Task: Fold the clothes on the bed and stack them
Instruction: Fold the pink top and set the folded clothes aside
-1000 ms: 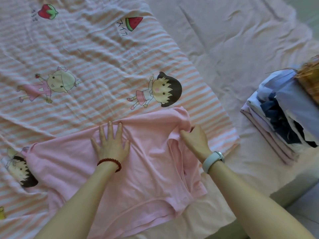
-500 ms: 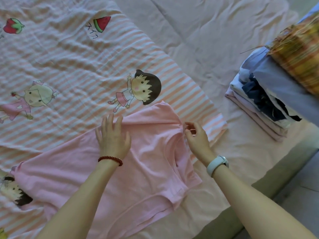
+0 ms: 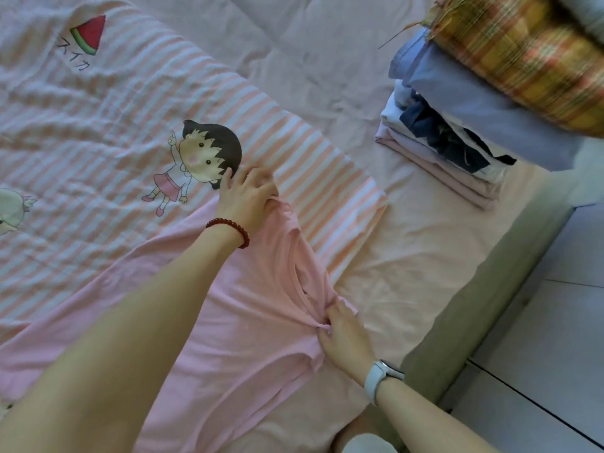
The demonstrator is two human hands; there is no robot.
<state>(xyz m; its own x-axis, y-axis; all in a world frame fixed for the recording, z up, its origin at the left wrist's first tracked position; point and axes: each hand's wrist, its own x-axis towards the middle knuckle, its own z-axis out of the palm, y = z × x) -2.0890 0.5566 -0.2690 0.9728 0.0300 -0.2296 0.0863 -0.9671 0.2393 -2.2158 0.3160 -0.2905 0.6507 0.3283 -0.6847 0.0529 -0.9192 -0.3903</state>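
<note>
1. While the head camera looks down over the bed, I see a pink T-shirt (image 3: 248, 325) lying flat across a striped cartoon-print quilt (image 3: 130, 132), its neck end pointing toward the right side of the view.
2. My left hand (image 3: 246, 194) sits at the far shoulder corner of the shirt, fingers curled and bunching the fabric there; the thumb reaches up to the edge of the printed dark-haired girl (image 3: 209, 152).
3. On that wrist I can make out a red bead bracelet (image 3: 230, 228).
4. My right hand (image 3: 343, 335) is at the near shoulder, just beside the neckline, with thumb and fingers pinching a small gather of pink cloth.
5. How many fingers are actually under the fabric I cannot tell, since the fold hides them.
6. That wrist wears a pale watch (image 3: 382, 379).
7. Between the two hands the collar edge runs in a taut line, and the shirt body spreads away to the lower left beneath my left forearm.
8. Well apart to the right, a stack of folded clothes (image 3: 457, 148) in lilac, white, navy and blue rests on the plain pink sheet (image 3: 408, 256).
9. A plaid pillow (image 3: 523, 57), blurred, lies on top of that stack's far end.
10. Grey floor tiles (image 3: 555, 354) show past the bed's edge at lower right.
</note>
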